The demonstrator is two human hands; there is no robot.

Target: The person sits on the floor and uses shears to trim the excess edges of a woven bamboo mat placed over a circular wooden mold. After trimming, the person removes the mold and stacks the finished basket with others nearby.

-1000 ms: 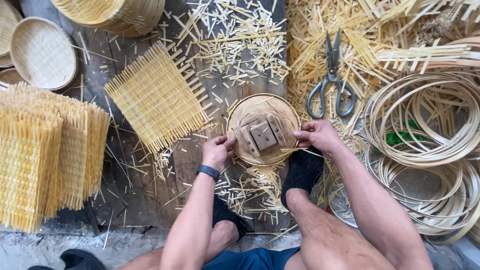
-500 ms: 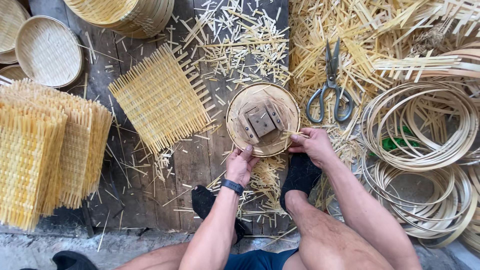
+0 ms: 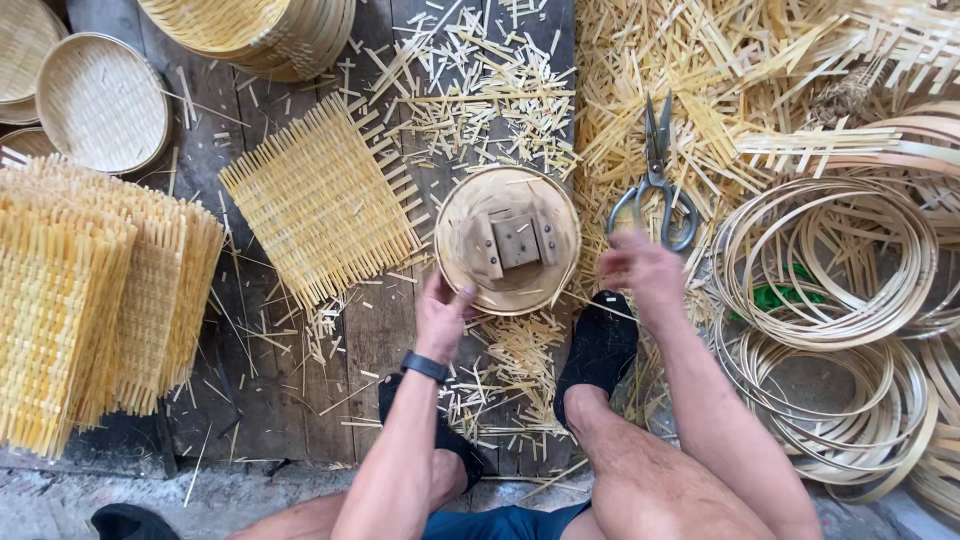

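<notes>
A round bamboo form (image 3: 470, 215) with a small wooden block (image 3: 516, 241) in its middle lies on the dark wooden boards. My left hand (image 3: 440, 315), with a black band on the wrist, grips the form's lower left rim, thumb on the edge. My right hand (image 3: 640, 270) is blurred, just right of the form and off its rim, fingers apart with nothing in them. It hovers below the handles of metal scissors (image 3: 655, 190) lying on bamboo strips. My foot in a black sock (image 3: 600, 345) rests below the form.
A square woven mat (image 3: 320, 200) lies left of the form. Several similar mats are stacked at far left (image 3: 90, 300). Round woven trays (image 3: 100, 100) and stacked baskets (image 3: 250, 30) sit at the top. Bamboo hoops (image 3: 830, 260) pile up on the right. Cut bamboo scraps (image 3: 480, 90) litter the boards.
My left hand has slid right along the form's lower rim. My right hand has come off the rim and moved up and right toward the scissors.
</notes>
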